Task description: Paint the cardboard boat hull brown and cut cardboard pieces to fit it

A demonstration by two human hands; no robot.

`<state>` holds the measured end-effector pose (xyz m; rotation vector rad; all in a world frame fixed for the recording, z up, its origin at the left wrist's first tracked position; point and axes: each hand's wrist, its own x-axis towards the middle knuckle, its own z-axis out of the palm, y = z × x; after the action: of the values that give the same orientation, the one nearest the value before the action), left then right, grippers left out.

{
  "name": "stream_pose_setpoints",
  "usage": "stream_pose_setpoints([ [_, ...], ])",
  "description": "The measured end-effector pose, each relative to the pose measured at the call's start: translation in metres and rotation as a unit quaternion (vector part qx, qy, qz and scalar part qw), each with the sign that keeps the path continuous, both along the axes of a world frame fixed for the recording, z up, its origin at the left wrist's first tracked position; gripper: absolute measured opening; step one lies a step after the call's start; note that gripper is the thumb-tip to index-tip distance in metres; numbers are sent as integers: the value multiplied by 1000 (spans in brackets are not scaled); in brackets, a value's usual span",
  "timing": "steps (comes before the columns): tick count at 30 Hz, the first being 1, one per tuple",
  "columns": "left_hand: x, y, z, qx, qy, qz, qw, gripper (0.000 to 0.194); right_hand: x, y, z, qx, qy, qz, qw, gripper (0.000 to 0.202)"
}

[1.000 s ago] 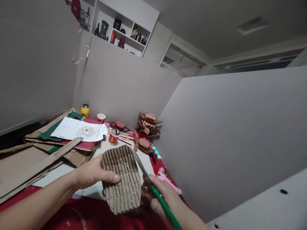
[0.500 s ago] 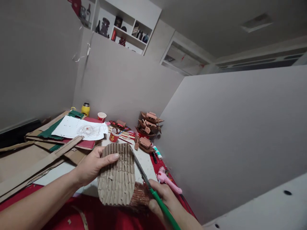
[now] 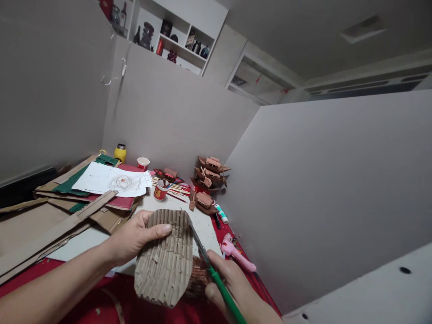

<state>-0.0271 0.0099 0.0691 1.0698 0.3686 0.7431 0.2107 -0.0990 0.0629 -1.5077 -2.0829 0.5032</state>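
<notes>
Lower now, the ribbed brown corrugated cardboard piece (image 3: 165,261) sits pinched in my left hand (image 3: 135,236), thumb across its face. My right hand (image 3: 229,283) grips green-handled scissors (image 3: 211,270), blades along its right edge.

Yellow flask (image 3: 119,152), red paper cup (image 3: 159,190), stacked model boats (image 3: 209,173), pink glue gun (image 3: 236,254)

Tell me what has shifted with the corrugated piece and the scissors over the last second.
The corrugated cardboard piece has turned in the left hand: its rounded end now points up and away and it sits lower. The thumb slid from the piece's middle to near its top edge. The right hand stays closed on the green-handled scissors, blade along the piece's right edge. The model boats and pink glue gun have not moved.
</notes>
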Motion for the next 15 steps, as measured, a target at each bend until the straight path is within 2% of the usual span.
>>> stream_pose_setpoints([
  [6, -2, 1, 0, -2, 8, -9, 1000, 29, 5, 1, -9, -37, 61, 35, 997, 36],
  [12, -9, 3, 7, 57, 49, -46, 996, 26, 0, -3, 7, -24, -21, 18, 999, 24],
  [15, -10, 2, 10, 80, 63, -61, 993, 25, 2, -3, 3, -37, -19, 25, 999, 25],
])
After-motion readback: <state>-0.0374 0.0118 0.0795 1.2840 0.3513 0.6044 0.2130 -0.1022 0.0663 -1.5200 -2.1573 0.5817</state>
